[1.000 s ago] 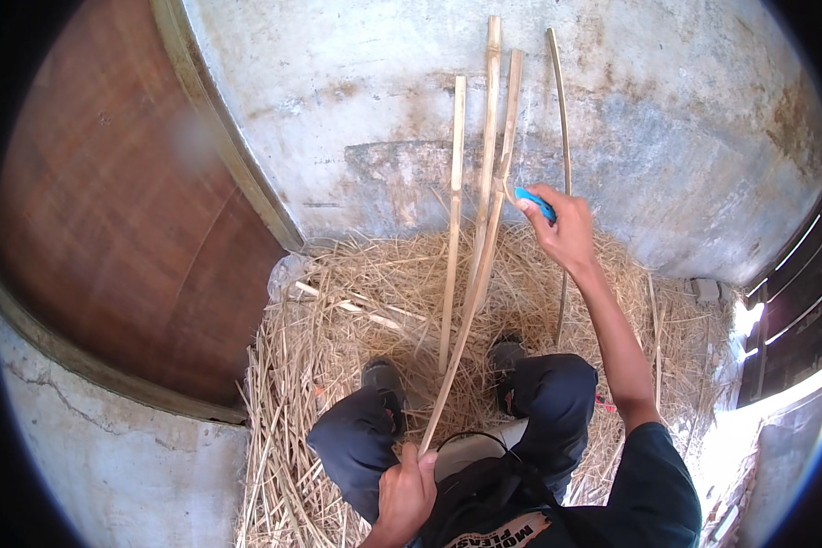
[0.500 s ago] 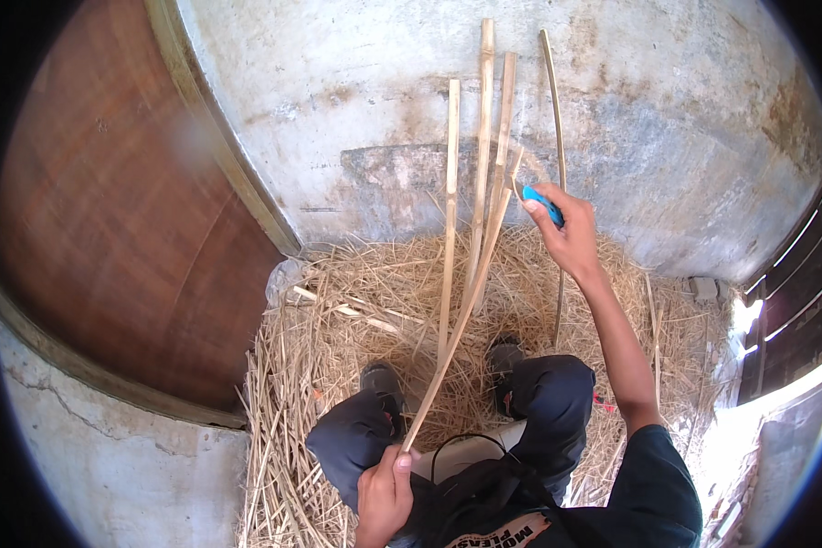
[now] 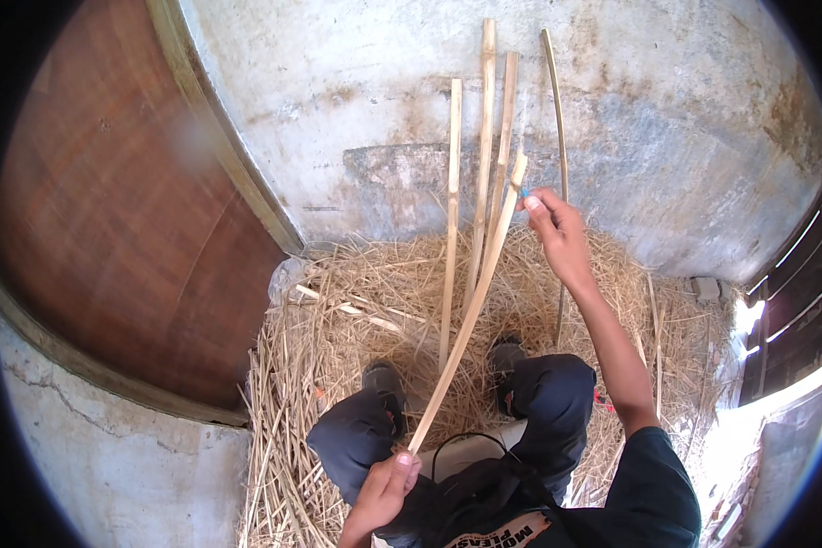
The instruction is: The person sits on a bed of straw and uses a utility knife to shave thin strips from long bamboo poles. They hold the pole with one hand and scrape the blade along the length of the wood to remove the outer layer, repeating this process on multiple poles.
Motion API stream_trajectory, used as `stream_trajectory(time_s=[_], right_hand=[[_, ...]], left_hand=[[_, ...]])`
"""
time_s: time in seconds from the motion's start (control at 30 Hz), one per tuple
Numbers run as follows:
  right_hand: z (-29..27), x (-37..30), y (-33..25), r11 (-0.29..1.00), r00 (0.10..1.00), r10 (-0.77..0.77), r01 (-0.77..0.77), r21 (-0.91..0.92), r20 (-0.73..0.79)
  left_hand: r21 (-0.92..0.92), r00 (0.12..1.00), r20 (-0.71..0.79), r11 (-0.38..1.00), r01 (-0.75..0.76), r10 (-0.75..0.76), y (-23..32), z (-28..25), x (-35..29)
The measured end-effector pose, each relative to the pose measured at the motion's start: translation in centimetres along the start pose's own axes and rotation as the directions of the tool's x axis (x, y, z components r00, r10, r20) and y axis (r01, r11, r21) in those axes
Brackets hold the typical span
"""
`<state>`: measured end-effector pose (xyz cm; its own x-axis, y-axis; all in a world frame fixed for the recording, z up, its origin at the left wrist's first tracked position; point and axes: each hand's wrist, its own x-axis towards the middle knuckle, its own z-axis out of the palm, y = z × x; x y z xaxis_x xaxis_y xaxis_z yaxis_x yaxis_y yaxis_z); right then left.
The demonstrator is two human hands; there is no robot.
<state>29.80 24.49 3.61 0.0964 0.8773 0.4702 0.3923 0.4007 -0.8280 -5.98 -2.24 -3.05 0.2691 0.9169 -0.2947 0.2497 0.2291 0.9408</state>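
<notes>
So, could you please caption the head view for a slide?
Left hand grips the near end of a bamboo strip; right hand holds a blue tool beside its top.

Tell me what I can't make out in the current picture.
All in the head view:
- Most of the blue tool: hidden by the right hand, so its full shape is unclear.
- Lower end of the held strip: covered by the left hand.
- Rest of the left forearm: cut off by the bottom edge.
- Brown panel's left side: lost in the dark lens rim.
</notes>
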Motion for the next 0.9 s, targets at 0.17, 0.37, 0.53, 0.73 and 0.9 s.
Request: stream_trajectory(time_s=[0.17, 0.37, 0.53, 0.73, 0.9], right_hand=[[-0.9, 0.1, -0.6, 0.866, 0.910, 0.211, -0.344, 0.363, 0.357], [0.6, -5.1, -2.7, 0.995, 0.990, -0.099, 0.098, 0.017, 0.101], [3.4, -12.2, -6.4, 0.901, 0.902, -0.376, 0.409, -0.145, 0.212], [5.1, -15.4, -7.3, 0.858, 0.847, -0.438, 0.494, -0.139, 0.302], [5.2, -15.9, -8.0, 0.855, 0.841, -0.435, 0.498, -0.145, 0.323]], left_hand=[[-0.220, 0.979, 0.140, 0.959, 0.178, -0.149, -1.5, -1.1, -0.2], [-0.242, 0.986, 0.088, 0.957, 0.161, -0.144, -0.5, -1.3, 0.4], [-0.059, 0.992, -0.081, 0.993, -0.103, 0.098, 1.5, -0.2, 2.6], [0.268, 0.938, -0.232, 0.944, -0.192, 0.256, 6.7, 1.8, 3.8], [0.388, 0.916, -0.256, 0.901, -0.194, 0.308, 7.8, 3.1, 4.0]])
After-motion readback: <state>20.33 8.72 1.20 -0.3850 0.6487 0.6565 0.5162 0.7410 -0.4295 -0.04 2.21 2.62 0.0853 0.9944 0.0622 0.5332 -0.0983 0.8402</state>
